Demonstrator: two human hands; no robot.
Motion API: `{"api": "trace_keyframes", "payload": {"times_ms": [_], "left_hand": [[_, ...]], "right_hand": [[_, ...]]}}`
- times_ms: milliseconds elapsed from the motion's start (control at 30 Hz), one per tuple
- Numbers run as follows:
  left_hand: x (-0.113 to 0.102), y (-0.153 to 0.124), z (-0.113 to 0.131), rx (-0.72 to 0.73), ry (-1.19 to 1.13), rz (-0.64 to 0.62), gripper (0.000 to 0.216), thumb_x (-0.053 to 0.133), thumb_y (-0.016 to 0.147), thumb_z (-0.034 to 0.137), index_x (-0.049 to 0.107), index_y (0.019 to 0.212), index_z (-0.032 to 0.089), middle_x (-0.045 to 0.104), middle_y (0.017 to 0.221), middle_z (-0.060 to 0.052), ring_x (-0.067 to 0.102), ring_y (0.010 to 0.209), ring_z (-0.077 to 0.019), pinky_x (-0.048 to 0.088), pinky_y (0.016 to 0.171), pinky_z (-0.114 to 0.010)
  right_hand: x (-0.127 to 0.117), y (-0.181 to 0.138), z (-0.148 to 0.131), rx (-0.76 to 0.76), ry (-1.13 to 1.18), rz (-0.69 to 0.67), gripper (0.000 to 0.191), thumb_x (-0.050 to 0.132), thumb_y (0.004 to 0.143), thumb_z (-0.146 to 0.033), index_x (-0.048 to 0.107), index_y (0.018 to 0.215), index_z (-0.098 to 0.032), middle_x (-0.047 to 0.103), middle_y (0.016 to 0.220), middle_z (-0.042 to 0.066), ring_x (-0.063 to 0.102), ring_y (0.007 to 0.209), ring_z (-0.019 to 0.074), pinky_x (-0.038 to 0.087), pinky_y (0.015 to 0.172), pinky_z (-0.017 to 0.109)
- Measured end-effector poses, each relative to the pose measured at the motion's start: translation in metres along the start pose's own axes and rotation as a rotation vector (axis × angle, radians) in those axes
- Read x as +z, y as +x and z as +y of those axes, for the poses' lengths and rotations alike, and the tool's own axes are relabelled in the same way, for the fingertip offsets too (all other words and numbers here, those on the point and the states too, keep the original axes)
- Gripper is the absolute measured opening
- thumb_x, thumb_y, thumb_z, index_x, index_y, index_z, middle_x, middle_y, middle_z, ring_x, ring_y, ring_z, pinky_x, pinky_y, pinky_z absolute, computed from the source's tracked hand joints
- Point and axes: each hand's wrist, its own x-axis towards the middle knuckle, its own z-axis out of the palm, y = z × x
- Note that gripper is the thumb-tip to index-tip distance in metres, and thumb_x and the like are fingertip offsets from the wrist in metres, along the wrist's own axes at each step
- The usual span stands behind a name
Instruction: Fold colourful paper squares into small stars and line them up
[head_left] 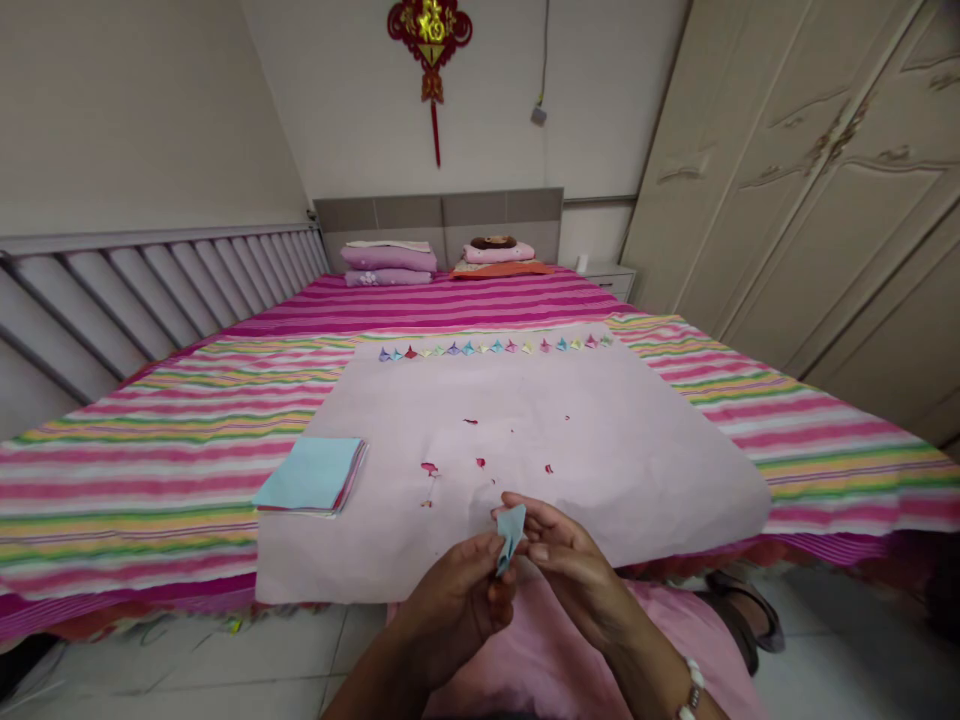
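A small piece of folded light-blue paper (511, 532) is held up between my two hands, just over the near edge of the white sheet (390, 550). My left hand (465, 590) pinches its lower left side between thumb and fingers. On the other side, my right hand (566, 555) has its fingers closed around the paper's right edge, with the fingertips partly behind it. Across the far end of the sheet runs a row of several small folded paper pieces (469, 348) in various colours. A stack of square paper (311, 473), light blue on top, lies at the sheet's left.
Small red scraps (481, 462) are scattered on the sheet. Under it is a bed with a striped cover (810, 440). Folded bedding (388, 262) sits by the headboard (405, 214). A railing (150, 300) borders the left; a wardrobe (795, 200) stands at right.
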Motion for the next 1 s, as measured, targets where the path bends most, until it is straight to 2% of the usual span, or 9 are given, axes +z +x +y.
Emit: {"api": "trace_keyframes", "payload": {"times_ms": [267,367,467,567,633,733,800,900,1000], "left_hand": [[-0.001,0.002,-0.010,-0.180,-0.115,-0.024,0.016,0.071,0.073,0.022,0.061,0.076,0.010,0.054,0.063,0.003,0.041,0.044,0.0001,0.028,0.045,-0.012],[-0.001,0.003,-0.010,-0.207,-0.008,0.000,0.017,0.065,0.075,0.026,0.062,0.075,0.009,0.055,0.063,0.001,0.045,0.045,-0.0018,0.030,0.047,-0.014],[-0.006,0.003,-0.007,-0.115,0.222,0.019,0.028,0.060,0.079,0.038,0.064,0.080,0.010,0.059,0.067,-0.002,0.050,0.048,-0.0060,0.033,0.049,-0.018],[-0.015,0.001,0.000,0.105,0.469,0.144,0.037,0.059,0.079,0.048,0.066,0.080,0.011,0.063,0.074,-0.006,0.056,0.061,-0.0125,0.039,0.057,-0.023],[-0.019,0.000,0.006,0.263,0.575,0.235,0.037,0.059,0.080,0.049,0.068,0.085,0.014,0.067,0.083,-0.008,0.059,0.079,-0.0177,0.043,0.069,-0.027],[-0.022,-0.003,0.014,0.360,0.615,0.236,0.037,0.065,0.076,0.046,0.068,0.101,0.018,0.069,0.096,-0.008,0.060,0.093,-0.0217,0.043,0.082,-0.032],[-0.019,-0.004,0.017,0.353,0.615,0.199,0.038,0.073,0.071,0.039,0.068,0.102,0.018,0.070,0.089,-0.006,0.062,0.088,-0.0210,0.044,0.082,-0.032],[-0.013,-0.004,0.017,0.339,0.627,0.170,0.029,0.077,0.066,0.032,0.070,0.088,0.015,0.069,0.072,-0.003,0.062,0.075,-0.0176,0.046,0.073,-0.029],[-0.006,-0.003,0.016,0.351,0.623,0.227,0.021,0.077,0.065,0.031,0.068,0.075,0.014,0.065,0.062,0.000,0.058,0.063,-0.0135,0.046,0.063,-0.024]], "right_hand": [[0.007,0.001,-0.001,0.026,0.049,-0.105,0.012,0.076,0.067,-0.018,0.069,0.077,-0.015,0.067,0.076,0.003,0.060,0.065,0.0119,0.045,0.065,0.023],[0.006,0.002,0.001,0.055,0.038,-0.112,0.011,0.073,0.072,-0.022,0.067,0.077,-0.014,0.062,0.059,0.000,0.056,0.049,0.0100,0.044,0.052,0.021],[0.005,0.003,0.001,0.070,0.040,-0.106,0.015,0.072,0.074,-0.027,0.065,0.075,-0.015,0.061,0.053,-0.001,0.054,0.043,0.0118,0.042,0.045,0.023],[0.005,0.004,-0.001,0.032,0.014,-0.010,0.018,0.078,0.069,-0.027,0.065,0.071,-0.014,0.065,0.059,0.001,0.059,0.054,0.0127,0.048,0.057,0.024],[0.005,0.004,-0.002,0.035,-0.017,0.067,0.020,0.081,0.065,-0.027,0.067,0.070,-0.013,0.067,0.061,0.002,0.060,0.058,0.0113,0.047,0.062,0.022],[0.007,0.004,-0.001,0.068,-0.051,0.103,0.023,0.083,0.061,-0.029,0.069,0.069,-0.013,0.067,0.060,0.001,0.058,0.055,0.0102,0.046,0.058,0.021],[0.009,0.003,0.000,0.080,-0.068,0.102,0.023,0.084,0.061,-0.030,0.069,0.068,-0.013,0.067,0.059,0.001,0.058,0.053,0.0106,0.047,0.056,0.021],[0.012,0.002,0.000,0.079,-0.097,0.115,0.024,0.084,0.060,-0.031,0.070,0.068,-0.013,0.067,0.058,0.001,0.058,0.050,0.0107,0.047,0.053,0.022],[0.014,0.000,-0.002,0.080,-0.103,0.126,0.023,0.084,0.061,-0.029,0.071,0.071,-0.014,0.068,0.059,0.001,0.058,0.050,0.0107,0.047,0.054,0.022]]}}
